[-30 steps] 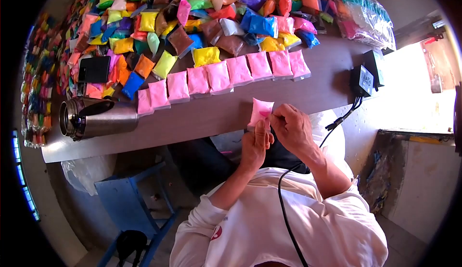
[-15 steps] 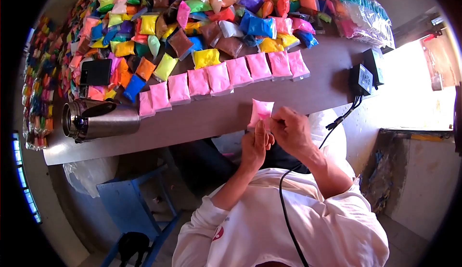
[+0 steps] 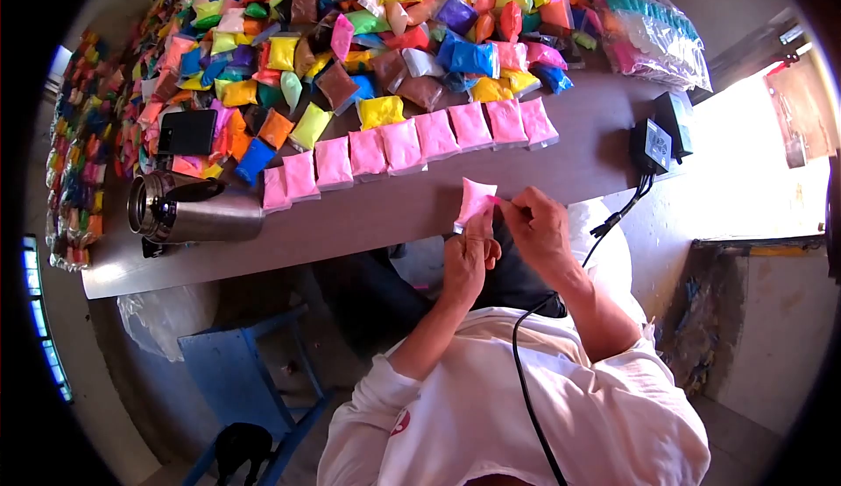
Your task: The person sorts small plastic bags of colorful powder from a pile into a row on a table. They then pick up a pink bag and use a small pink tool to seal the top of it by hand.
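Observation:
A small pink packet (image 3: pixel 477 200) is held upright near the table's front edge. My left hand (image 3: pixel 469 254) grips its lower part between thumb and fingers. Just right of the packet, my right hand (image 3: pixel 536 228) is closed in a pinch, with a small bright pink bit at its fingertips, touching or close to the packet's right side. Beyond my hands, a slanting row of several pink packets (image 3: pixel 402 146) lies on the brown table (image 3: pixel 350 214). A yellow packet (image 3: pixel 381 112) lies behind that row.
Many coloured packets (image 3: pixel 337 86) are heaped at the back. A metal flask (image 3: pixel 215 213) lies at the left, below a black phone (image 3: pixel 187 132). Black adapters (image 3: pixel 652 146) with a cable sit at the right. A blue chair (image 3: pixel 232 372) stands at lower left.
My right hand has moved slightly away from the packet, and a pink bit now shows at its fingertips. My left hand still holds the packet. The whole view has shifted slightly.

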The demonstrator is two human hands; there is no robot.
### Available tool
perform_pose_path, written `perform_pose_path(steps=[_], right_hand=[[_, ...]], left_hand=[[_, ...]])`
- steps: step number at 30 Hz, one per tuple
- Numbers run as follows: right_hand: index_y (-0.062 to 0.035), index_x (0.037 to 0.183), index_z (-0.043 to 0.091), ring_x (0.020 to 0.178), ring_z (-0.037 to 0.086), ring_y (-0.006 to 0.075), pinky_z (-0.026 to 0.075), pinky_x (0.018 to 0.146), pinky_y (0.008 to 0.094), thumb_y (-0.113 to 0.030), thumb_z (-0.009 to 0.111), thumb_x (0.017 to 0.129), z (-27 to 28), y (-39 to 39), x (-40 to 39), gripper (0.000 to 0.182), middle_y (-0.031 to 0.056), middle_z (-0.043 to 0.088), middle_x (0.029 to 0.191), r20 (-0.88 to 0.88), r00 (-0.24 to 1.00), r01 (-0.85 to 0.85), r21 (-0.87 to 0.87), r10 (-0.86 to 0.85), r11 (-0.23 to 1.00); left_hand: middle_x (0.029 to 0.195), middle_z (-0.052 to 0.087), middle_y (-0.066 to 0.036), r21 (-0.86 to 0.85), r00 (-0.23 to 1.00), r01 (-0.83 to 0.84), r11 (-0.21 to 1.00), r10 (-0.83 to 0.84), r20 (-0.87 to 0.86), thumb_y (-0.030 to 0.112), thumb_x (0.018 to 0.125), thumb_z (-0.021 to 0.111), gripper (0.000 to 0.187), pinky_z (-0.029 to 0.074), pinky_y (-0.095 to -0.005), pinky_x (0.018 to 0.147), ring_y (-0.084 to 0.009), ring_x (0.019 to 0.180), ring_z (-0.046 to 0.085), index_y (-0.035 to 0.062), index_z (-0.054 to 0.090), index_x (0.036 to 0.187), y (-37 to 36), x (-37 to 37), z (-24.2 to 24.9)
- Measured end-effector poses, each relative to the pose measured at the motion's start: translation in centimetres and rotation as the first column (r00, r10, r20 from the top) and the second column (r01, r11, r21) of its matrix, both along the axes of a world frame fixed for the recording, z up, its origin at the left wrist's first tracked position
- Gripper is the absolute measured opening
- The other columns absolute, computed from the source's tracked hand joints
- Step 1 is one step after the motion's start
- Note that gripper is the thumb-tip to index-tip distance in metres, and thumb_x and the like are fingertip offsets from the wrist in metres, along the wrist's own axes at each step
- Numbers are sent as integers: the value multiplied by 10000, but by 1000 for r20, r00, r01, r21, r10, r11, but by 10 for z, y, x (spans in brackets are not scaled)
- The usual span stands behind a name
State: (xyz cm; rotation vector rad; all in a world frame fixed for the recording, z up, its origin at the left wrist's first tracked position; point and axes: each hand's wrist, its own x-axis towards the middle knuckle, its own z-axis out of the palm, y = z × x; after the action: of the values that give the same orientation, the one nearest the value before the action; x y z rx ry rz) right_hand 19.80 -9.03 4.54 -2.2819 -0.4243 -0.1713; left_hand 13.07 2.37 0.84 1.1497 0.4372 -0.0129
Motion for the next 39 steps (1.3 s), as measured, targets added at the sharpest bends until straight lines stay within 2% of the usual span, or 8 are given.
perform_pose_path(steps=[5, 9, 15, 21, 26, 34, 37, 39], right_hand=[[-16, 722, 532, 536, 576, 283, 427, 488, 354, -84, 674, 794, 7, 3, -9, 173, 134, 579, 627, -70, 995, -69, 120, 78, 990], [-33, 716, 534, 564, 596, 307, 440, 497, 379, -120, 673, 799, 0, 7, -7, 184, 136, 595, 647, -81, 990, -115, -14, 114, 993], [-30, 691, 517, 522, 565, 297, 420, 479, 378, -114, 667, 803, -8, -13, 14, 205, 128, 577, 621, 268, 963, 75, -143, -35, 987], [-7, 697, 504, 501, 506, 174, 390, 471, 312, -94, 667, 811, 14, -2, 1, 217, 101, 515, 574, -4, 998, -57, 124, 58, 991], [-42, 699, 512, 579, 578, 331, 450, 517, 384, -87, 656, 780, 5, 26, 3, 171, 138, 593, 683, -13, 994, -108, -17, 108, 994], [-24, 778, 561, 617, 593, 322, 458, 551, 374, -123, 645, 813, 1, -1, 15, 135, 150, 606, 716, -13, 997, 78, -40, -78, 996], [-20, 894, 600, 669, 598, 246, 465, 602, 339, -186, 658, 841, 9, -13, 14, 185, 133, 617, 768, -242, 962, 145, 76, -123, 986], [-6, 967, 598, 719, 552, 147, 454, 625, 301, -221, 657, 867, 12, -16, 2, 245, 81, 588, 791, -253, 967, 104, 300, -26, 948]], left_hand=[[523, 480, -28, -105, 999, 11, 994, -7, 36, 518, 950, 422, 568, 341, -226, 432, -96, 469, 473, 111, 401, 554, 3, -2, -11], [506, 467, -44, -100, 999, -10, 995, 14, 39, 529, 942, 425, 602, 325, -232, 425, -100, 456, 450, 100, 362, 525, 1, 0, -10], [495, 436, 3, -34, 1000, -15, 999, 15, 9, 508, 961, 412, 567, 339, -242, 418, -97, 451, 457, 131, 388, 538, 5, 3, 3], [490, 456, -28, -35, 998, -6, 999, 7, 55, 500, 967, 400, 601, 311, -234, 395, -93, 423, 432, 92, 392, 526, 2, 2, -10], [489, 436, -12, -22, 1000, 14, 1000, -13, 19, 464, 981, 393, 583, 314, -232, 402, -91, 423, 423, 85, 420, 539, 5, 5, 0], [512, 454, -20, 16, 999, -8, 1000, 8, 36, 464, 979, 406, 553, 332, -237, 411, -108, 434, 438, 90, 431, 572, 5, 1, -2], [525, 486, -41, -114, 998, 41, 993, -36, 50, 459, 972, 431, 534, 345, -242, 418, -135, 438, 449, 102, 400, 575, 17, -6, -4], [533, 489, -51, -495, 996, 74, 865, -89, -6, 447, 964, 456, 519, 382, -272, 479, -161, 482, 470, 132, 355, 563, 20, -4, 1]])
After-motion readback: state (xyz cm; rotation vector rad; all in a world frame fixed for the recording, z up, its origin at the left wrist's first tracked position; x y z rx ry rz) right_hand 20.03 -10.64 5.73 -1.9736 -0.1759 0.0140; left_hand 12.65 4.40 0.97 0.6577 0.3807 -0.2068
